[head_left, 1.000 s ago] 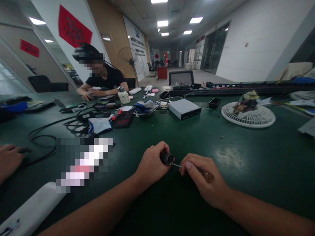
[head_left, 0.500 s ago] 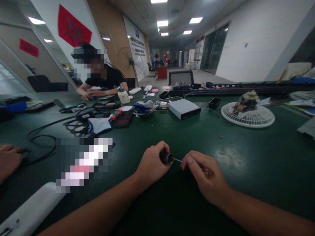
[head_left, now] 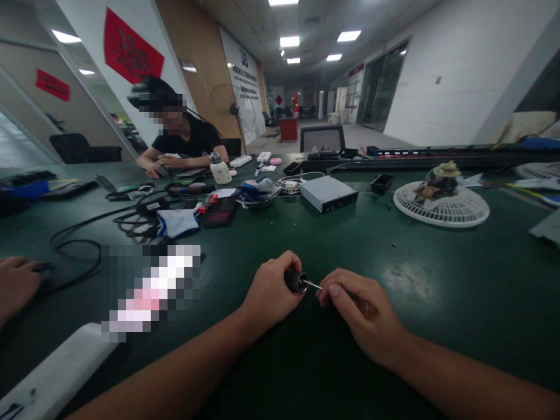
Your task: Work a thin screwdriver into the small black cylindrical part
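Note:
My left hand [head_left: 272, 290] is closed around a short black cylinder [head_left: 301, 283] whose hollow, ringed end faces right. A thin metal shaft [head_left: 312, 284] reaches from my right hand [head_left: 354, 306] into that hollow end. It belongs to a screwdriver-like tool with a brownish handle [head_left: 367, 308], which my right fingers wrap, thumb on top. Most of the handle is hidden in the palm. How deep the tip sits inside the cylinder I cannot tell. Both hands are just above the dark green table [head_left: 280, 233].
A white fan grille with a motor [head_left: 441, 201] stands at right, a grey disc drive [head_left: 329, 193] at centre back. Left lie black cables [head_left: 83, 245], a cloth [head_left: 178, 221] and a long white object [head_left: 56, 367]. Another person's hand [head_left: 17, 286] is at far left; a person [head_left: 186, 140] sits across.
My right hand has moved slightly left, and the tool's shaft has gone from the cylinder's rim into its opening. My left hand and the cylinder have hardly moved.

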Available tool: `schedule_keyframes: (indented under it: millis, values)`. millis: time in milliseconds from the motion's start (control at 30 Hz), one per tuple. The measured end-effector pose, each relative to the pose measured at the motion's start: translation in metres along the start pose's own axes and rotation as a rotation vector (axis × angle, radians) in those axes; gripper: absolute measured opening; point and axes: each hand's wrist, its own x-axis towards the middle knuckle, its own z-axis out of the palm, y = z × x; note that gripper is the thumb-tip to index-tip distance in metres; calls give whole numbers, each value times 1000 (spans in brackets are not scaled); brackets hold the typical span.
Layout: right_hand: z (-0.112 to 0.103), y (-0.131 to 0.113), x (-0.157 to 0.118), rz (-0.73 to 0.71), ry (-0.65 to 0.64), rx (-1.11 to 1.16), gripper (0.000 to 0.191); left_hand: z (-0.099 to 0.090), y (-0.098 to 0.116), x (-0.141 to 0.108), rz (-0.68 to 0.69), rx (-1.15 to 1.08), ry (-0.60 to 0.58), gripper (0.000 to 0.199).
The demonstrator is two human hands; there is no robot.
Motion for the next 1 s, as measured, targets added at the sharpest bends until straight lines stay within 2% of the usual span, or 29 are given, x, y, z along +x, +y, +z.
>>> schedule_keyframes:
  millis: [100, 267, 433, 633, 767, 867, 1000]
  values:
    - [0, 0, -1, -5, -32, -3, 29, 0, 0, 0, 3, -9, 6, 19]
    - [0, 1, -1, 18, 49, -30, 29, 0, 0, 0, 1, 10, 6, 19]
    - [0, 0, 0, -15, -60, -10, 30, 2, -1, 0, 5, 11, 15, 18]
    - [1, 1, -2, 31, 69, -56, 32, 1, 0, 0, 6, 20, 6, 17]
    - [0, 0, 0, -3, -11, -12, 27, 1, 0, 0, 3, 17, 10, 18]
    - [-1, -1, 0, -4, -49, -28, 30, 1, 0, 0, 6, 17, 3, 17]
    - [1, 0, -2, 19, 26, -70, 32, 1, 0, 0, -3, 22, -1, 17]
